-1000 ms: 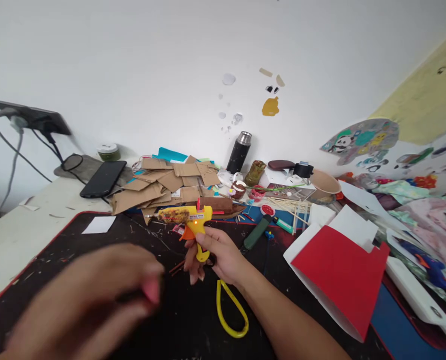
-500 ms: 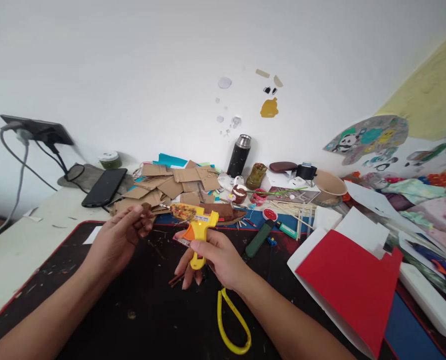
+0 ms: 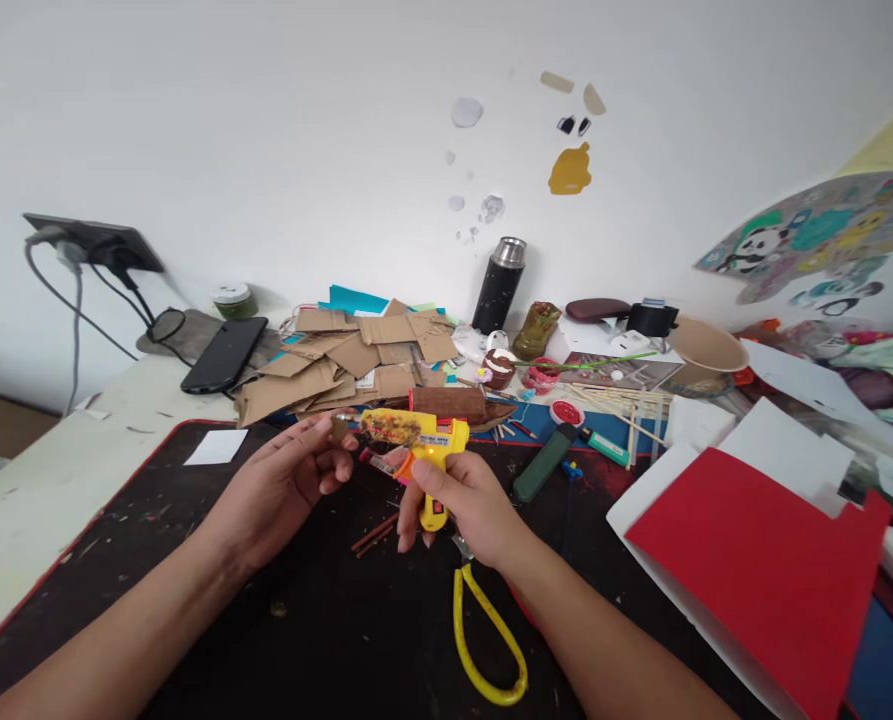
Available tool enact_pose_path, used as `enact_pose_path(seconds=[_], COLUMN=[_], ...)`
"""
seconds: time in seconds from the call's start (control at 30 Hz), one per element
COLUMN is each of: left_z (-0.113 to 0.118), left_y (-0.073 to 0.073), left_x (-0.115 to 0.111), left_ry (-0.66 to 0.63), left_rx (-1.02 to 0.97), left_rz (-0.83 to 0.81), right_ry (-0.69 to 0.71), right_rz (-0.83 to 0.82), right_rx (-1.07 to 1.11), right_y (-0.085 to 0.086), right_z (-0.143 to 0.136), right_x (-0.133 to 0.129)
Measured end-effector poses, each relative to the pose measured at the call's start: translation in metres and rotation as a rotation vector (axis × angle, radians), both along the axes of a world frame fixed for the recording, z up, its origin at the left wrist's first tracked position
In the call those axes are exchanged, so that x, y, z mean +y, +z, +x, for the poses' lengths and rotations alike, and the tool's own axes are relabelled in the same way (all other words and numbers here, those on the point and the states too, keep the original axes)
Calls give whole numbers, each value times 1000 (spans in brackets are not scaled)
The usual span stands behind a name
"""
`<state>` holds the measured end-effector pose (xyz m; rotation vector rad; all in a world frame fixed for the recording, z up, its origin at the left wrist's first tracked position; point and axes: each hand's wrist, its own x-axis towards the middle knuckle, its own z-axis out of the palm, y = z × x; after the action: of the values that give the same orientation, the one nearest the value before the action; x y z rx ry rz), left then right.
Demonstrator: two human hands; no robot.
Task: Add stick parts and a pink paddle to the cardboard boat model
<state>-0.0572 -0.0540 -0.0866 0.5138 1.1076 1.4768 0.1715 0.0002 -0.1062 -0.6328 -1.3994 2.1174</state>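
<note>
My right hand [image 3: 465,500] grips a yellow glue gun [image 3: 432,460] by its handle, with the fingers around the orange trigger. Dark stains cover the gun's barrel, and its metal nozzle points left. At the nozzle tip, my left hand [image 3: 285,490] pinches a small brownish piece [image 3: 343,427] between thumb and fingertips. The piece seems to meet the nozzle, though its exact shape is too small to tell. Below my right hand lies a tool with yellow loop handles [image 3: 491,640], partly hidden by my forearm. Thin brown sticks [image 3: 375,535] rest on the black mat [image 3: 326,640].
Cardboard pieces [image 3: 356,355] are heaped at the back, beside a phone [image 3: 225,355]. A black thermos [image 3: 500,285] stands against the wall. On the right lie a dark green cutter-like tool [image 3: 543,462], wooden sticks [image 3: 618,400] and a red sheet [image 3: 761,560].
The view has shifted, and both hands appear farther right with the glue gun. Nozzle and small brown piece have come closer together. My right fingers have curled in more around the trigger.
</note>
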Motion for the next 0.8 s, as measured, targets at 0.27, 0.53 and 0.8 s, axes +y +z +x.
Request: enact_pose_path(seconds=[0.27,0.53,0.8], left_z=[-1,2,4], left_y=[-4,-8,-7], left_x=[1,0,-1], left_ry=[-10,-4,-10], left_rx=[15,63,82], left_rz=[58,81,75], right_ry=[-113,-214,-230], right_rz=[34,75,126], right_rx=[-119,-202,-223], right_y=[-4,2,6], right_z=[-8,-9,-8], right_x=[-5,-9,-9])
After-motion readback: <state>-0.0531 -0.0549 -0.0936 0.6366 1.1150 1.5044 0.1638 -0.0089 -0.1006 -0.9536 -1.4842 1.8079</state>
